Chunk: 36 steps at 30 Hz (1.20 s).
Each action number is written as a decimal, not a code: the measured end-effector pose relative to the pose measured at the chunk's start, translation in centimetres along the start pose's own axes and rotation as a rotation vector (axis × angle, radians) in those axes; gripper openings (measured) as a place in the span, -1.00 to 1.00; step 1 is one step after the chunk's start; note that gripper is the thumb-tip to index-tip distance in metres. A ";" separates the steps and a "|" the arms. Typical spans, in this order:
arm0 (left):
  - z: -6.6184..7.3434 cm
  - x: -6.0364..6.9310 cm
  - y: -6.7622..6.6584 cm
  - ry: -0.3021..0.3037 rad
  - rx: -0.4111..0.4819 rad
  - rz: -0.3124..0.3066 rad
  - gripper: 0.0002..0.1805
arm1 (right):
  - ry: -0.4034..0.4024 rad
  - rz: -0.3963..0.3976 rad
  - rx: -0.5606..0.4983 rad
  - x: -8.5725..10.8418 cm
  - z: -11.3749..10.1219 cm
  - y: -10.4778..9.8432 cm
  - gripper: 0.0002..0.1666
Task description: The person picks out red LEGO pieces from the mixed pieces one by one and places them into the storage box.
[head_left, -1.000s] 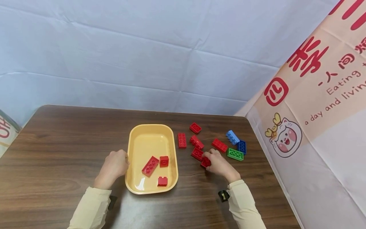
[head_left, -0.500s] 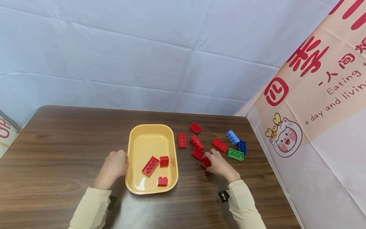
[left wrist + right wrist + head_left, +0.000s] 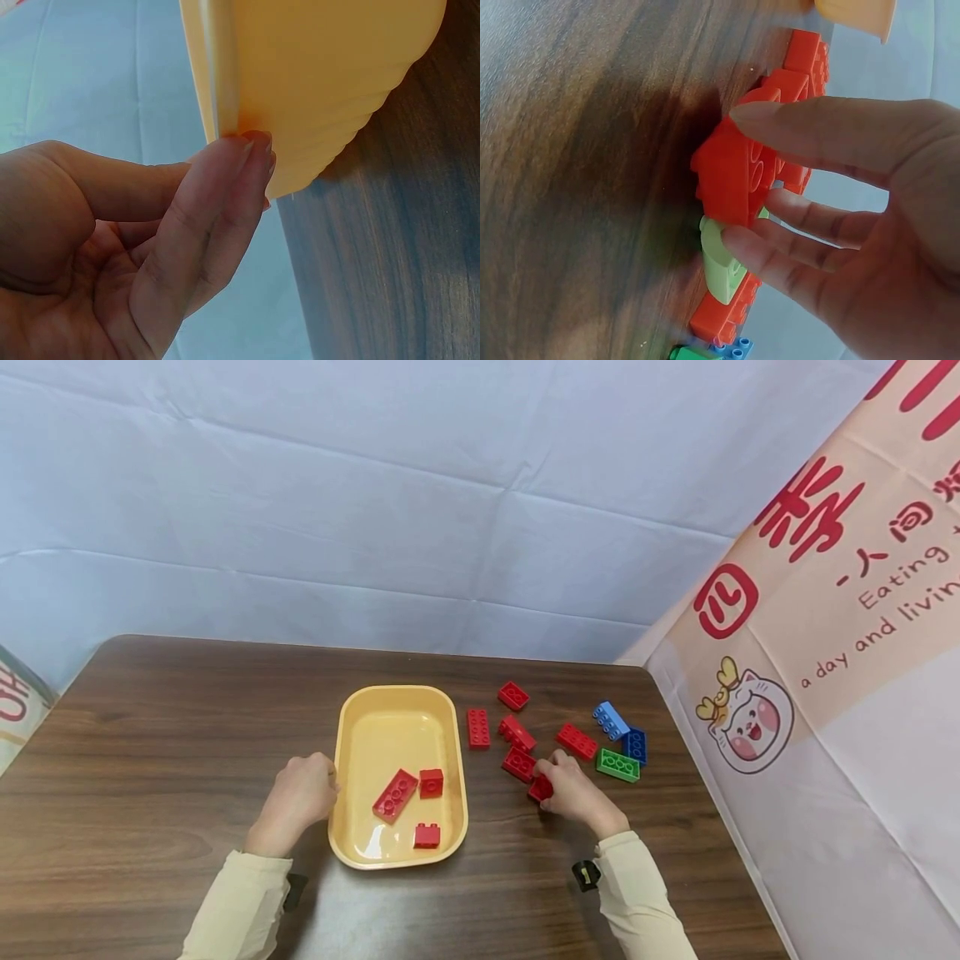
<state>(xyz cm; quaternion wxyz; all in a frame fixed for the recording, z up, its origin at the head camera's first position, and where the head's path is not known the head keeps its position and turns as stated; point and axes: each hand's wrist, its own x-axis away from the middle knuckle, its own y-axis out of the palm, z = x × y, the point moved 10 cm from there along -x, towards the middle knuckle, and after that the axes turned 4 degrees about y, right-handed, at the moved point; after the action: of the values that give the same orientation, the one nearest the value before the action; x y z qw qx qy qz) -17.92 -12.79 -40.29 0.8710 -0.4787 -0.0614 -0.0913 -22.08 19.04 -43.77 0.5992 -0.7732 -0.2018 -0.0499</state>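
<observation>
My left hand [image 3: 300, 789] pinches the left rim of a yellow tray [image 3: 459, 752] between thumb and fingertips; the left wrist view shows the tray's outer wall [image 3: 322, 75] beside the fingers. Inside the tray lie a long red brick [image 3: 394, 796] and two small ones. Over on the right, my right hand [image 3: 572, 785] pinches a red toy brick [image 3: 724, 172], its hollow, tubed underside towards the palm. A pale green curved block [image 3: 720, 262] sits close behind that brick near the fingertips, hidden in the head view. Another red brick [image 3: 518, 764] lies just beyond the held one.
Several more red bricks, including one lying studs up [image 3: 477, 728], are scattered right of the tray. Farther right are a light blue brick [image 3: 611, 721], a dark blue brick [image 3: 635, 747] and a green brick [image 3: 618, 765]. Cloth walls [image 3: 337, 527] border the wooden table [image 3: 187, 718].
</observation>
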 end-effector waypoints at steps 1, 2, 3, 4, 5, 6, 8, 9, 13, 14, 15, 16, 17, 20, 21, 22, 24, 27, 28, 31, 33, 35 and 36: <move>0.0 0.0 0.0 -0.002 0.001 -0.001 -0.82 | 0.001 -0.003 0.002 0.0 0.0 0.1 -0.57; 0.0 0.0 0.0 -0.003 0.001 -0.001 -0.82 | 0.001 -0.005 0.004 0.0 0.0 0.1 -0.57; 0.0 0.0 0.0 -0.004 0.002 -0.002 -0.83 | 0.002 -0.007 0.006 0.0 0.0 0.1 -0.57; 0.0 0.0 0.0 -0.005 0.003 -0.001 -0.82 | 0.002 -0.009 0.008 0.0 0.1 0.1 -0.57; 0.0 0.1 0.0 -0.007 0.004 -0.002 -0.82 | 0.002 -0.012 0.008 0.0 0.1 0.2 -0.57; 0.0 0.1 0.0 -0.005 0.004 -0.001 -0.82 | 0.003 -0.015 0.007 0.0 0.1 0.2 -0.57; 0.1 0.1 0.0 -0.003 0.003 -0.001 -0.81 | 0.007 -0.018 0.002 0.1 0.1 0.2 -0.58; 0.1 0.1 0.0 -0.002 0.003 -0.001 -0.81 | 0.010 -0.020 0.001 0.1 0.2 0.3 -0.58; 0.1 0.1 0.0 0.002 -0.001 -0.001 -0.80 | 0.010 -0.019 0.002 0.1 0.2 0.3 -0.59; 0.1 0.1 0.0 0.002 -0.001 -0.002 -0.80 | 0.008 -0.018 0.002 0.1 0.2 0.3 -0.59; 0.1 0.1 0.0 0.001 -0.001 -0.003 -0.80 | 0.005 -0.016 0.003 0.1 0.2 0.3 -0.59; 0.1 0.1 0.0 0.001 -0.001 -0.003 -0.80 | 0.001 -0.015 0.004 0.1 0.1 0.3 -0.59; 0.1 0.1 0.0 0.001 -0.002 -0.004 -0.80 | 0.000 -0.015 0.003 0.1 0.1 0.3 -0.60; 0.1 0.1 0.0 0.002 -0.002 -0.003 -0.80 | -0.001 -0.020 -0.001 0.2 0.1 0.3 -0.61; 0.1 0.1 0.0 0.003 -0.002 -0.002 -0.80 | 0.000 -0.022 -0.001 0.2 0.1 0.3 -0.61; 0.1 0.1 0.0 0.005 -0.003 0.001 -0.80 | -0.001 -0.023 -0.001 0.2 0.1 0.3 -0.61; 0.1 0.1 0.0 0.009 -0.005 0.006 -0.79 | -0.005 -0.023 0.000 0.2 0.0 0.3 -0.62; 0.1 0.1 -0.1 0.014 -0.006 0.014 -0.79 | -0.010 -0.021 -0.001 0.2 -0.1 0.2 -0.62; 0.1 0.1 -0.1 0.016 -0.007 0.015 -0.79 | -0.012 -0.022 -0.003 0.2 -0.1 0.1 -0.62; 0.1 0.0 -0.1 0.018 -0.010 0.016 -0.79 | -0.014 -0.025 -0.014 0.3 -0.2 0.0 -0.62; 0.1 0.0 -0.1 0.017 -0.010 0.015 -0.80 | -0.018 -0.024 -0.017 0.4 -0.3 -0.1 -0.62; 0.1 0.0 -0.1 0.017 -0.011 0.015 -0.80 | -0.020 -0.022 -0.018 0.4 -0.3 -0.2 -0.63; 0.1 0.0 -0.1 0.015 -0.010 0.014 -0.80 | -0.022 -0.020 -0.017 0.4 -0.4 -0.3 -0.63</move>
<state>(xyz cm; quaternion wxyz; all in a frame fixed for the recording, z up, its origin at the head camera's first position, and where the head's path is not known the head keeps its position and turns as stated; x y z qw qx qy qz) -17.97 -12.74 -40.19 0.8697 -0.4828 -0.0512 -0.0890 -21.75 18.83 -43.31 0.5900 -0.7765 -0.2155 -0.0492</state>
